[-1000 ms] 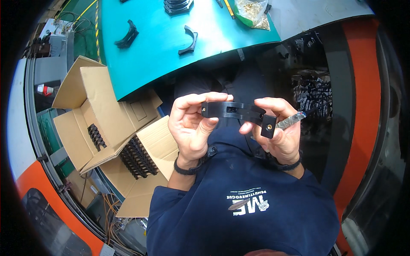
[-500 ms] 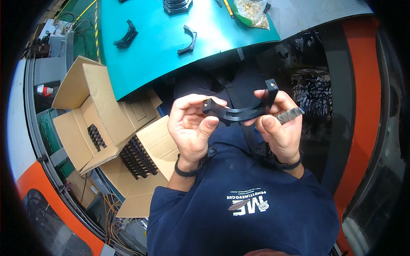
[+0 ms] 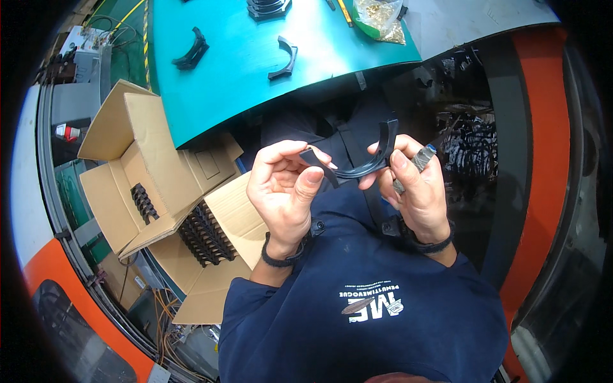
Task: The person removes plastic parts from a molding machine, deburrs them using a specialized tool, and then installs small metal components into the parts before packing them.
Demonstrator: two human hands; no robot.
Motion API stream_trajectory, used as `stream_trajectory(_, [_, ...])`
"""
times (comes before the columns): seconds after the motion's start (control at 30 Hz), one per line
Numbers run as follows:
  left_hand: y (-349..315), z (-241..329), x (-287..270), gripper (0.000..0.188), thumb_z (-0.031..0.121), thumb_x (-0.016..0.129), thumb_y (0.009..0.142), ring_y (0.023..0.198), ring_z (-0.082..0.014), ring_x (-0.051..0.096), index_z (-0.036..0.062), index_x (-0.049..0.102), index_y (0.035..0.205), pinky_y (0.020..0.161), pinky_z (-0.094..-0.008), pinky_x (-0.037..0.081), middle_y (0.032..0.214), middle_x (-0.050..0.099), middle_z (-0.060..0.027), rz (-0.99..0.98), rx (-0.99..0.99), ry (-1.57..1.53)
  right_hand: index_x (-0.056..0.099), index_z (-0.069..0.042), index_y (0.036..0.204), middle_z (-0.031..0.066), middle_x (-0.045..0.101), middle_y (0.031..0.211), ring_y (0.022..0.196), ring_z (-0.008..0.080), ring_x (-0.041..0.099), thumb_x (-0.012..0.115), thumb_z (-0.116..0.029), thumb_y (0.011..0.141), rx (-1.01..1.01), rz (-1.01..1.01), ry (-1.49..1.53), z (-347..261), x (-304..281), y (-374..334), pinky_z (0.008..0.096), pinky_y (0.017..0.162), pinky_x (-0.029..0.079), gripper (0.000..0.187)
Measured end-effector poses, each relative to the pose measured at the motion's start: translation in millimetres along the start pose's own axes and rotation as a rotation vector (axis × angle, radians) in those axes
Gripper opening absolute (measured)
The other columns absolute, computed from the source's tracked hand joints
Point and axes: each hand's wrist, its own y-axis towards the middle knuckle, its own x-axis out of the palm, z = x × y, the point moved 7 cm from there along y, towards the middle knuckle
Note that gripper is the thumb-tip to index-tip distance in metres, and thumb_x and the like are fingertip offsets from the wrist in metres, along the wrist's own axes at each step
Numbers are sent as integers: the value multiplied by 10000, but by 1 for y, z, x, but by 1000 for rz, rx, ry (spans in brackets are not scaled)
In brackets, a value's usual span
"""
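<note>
Above my lap I hold a black half-ring bracket (image 3: 359,173) between both hands, its open side facing the table. My left hand (image 3: 281,195) has its left end pinched between thumb and fingers. The right end is gripped by the fingers of my right hand (image 3: 415,198). Tucked in that same right hand is a short grey tape-wrapped rod (image 3: 422,159) with a blue tip; its kind cannot be made out. On the green-topped table lie a single similar bracket (image 3: 285,59), a darker curved piece (image 3: 191,50) and a stack of brackets (image 3: 269,9).
A clear bag of small brass-coloured parts (image 3: 379,18) lies near the table's (image 3: 223,96) right edge, beside a yellow pen-like stick (image 3: 345,13). To my left stand open cardboard boxes (image 3: 163,143) containing rows of black brackets (image 3: 205,236). An orange-red frame (image 3: 543,127) rises at right.
The bracket has been turned in my hands, so its end faces with brass-coloured spots no longer show. My right hand has rotated, swinging the grey rod more upright.
</note>
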Motion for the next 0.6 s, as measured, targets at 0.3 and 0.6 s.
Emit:
stream_trajectory(0.3, [0,1,0,353,125,723,841,836,-180,646,-16,524,1096,764,-269,521,945,645,-146,-34,27,-9,597,6,993,123,684,763,461,26,457,574,-238,948,4,-12,5,2,0,1,169,438,340,249])
stream_trajectory(0.6, [-2,0,1,348,18,610,880,966,-277,647,-52,493,1200,886,-348,502,1087,626,-246,-75,44,35,596,24,1114,25,616,834,665,35,537,701,-52,839,-142,53,-106,-12,-4,-5,156,560,404,304])
